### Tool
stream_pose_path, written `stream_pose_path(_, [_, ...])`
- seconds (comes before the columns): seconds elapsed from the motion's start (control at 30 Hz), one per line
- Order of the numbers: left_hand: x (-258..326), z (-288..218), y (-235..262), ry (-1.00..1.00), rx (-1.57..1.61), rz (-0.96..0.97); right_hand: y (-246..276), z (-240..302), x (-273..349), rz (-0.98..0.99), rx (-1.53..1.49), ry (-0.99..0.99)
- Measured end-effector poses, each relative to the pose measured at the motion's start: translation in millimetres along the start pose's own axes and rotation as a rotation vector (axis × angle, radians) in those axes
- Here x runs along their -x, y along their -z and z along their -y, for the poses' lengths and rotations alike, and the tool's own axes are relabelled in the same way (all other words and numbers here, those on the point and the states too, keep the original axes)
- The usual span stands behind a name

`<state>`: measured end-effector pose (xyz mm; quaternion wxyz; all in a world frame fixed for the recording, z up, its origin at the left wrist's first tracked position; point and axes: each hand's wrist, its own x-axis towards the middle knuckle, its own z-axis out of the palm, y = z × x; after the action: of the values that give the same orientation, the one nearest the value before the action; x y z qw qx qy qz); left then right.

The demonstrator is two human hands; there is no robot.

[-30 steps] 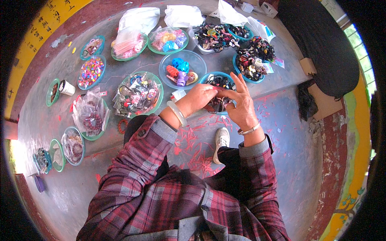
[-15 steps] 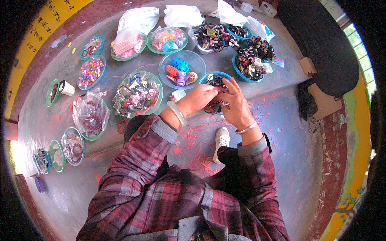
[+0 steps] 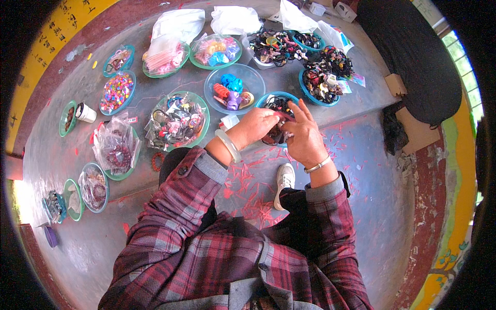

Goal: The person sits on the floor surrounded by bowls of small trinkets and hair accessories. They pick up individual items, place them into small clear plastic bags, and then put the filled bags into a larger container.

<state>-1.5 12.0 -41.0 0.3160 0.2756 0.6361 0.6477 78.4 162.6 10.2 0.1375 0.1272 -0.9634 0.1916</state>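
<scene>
My left hand and my right hand meet over a blue bowl of dark hair ties. Between their fingertips stretches a small dark-red band; its exact kind is too small to tell. The left fingers are closed in a pinch on one end. At the other end the right thumb and forefinger close on the band, while other right fingers point up and away. A pale bangle circles each wrist. Part of the bowl is hidden behind both hands.
A clear blue bowl of colourful scrunchies sits just beyond. Left of it, a green bowl holds packaged hair accessories; several more bowls stand farther out. Red scraps litter the lower floor near my shoe. A raised step edge runs across.
The fingers of my right hand have shifted slightly, and the dark-red band shows more plainly between the hands. The bowls stay in place.
</scene>
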Motion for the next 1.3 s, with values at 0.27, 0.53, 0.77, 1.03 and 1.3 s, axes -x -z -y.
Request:
stream_pose_path(0.27, [6,-13,-1,0.005,0.127,0.024,-1,4,-3,-0.049,-0.111,-0.067])
stream_pose_path(0.53, [6,-11,-3,0.047,0.170,0.032,-5,5,-3,0.033,-0.137,-0.035])
stream_pose_path(0.77, [2,-1,1,-0.012,0.142,-0.001,-2,5,-5,-0.075,-0.184,-0.097])
stream_pose_path(1.03, [9,-17,-3,0.091,0.246,-0.029,-4,7,-4,0.032,-0.136,-0.020])
stream_pose_path(1.3, [1,-1,0,0.012,0.377,-0.066,-1,2,-6,-0.052,-0.335,-0.050])
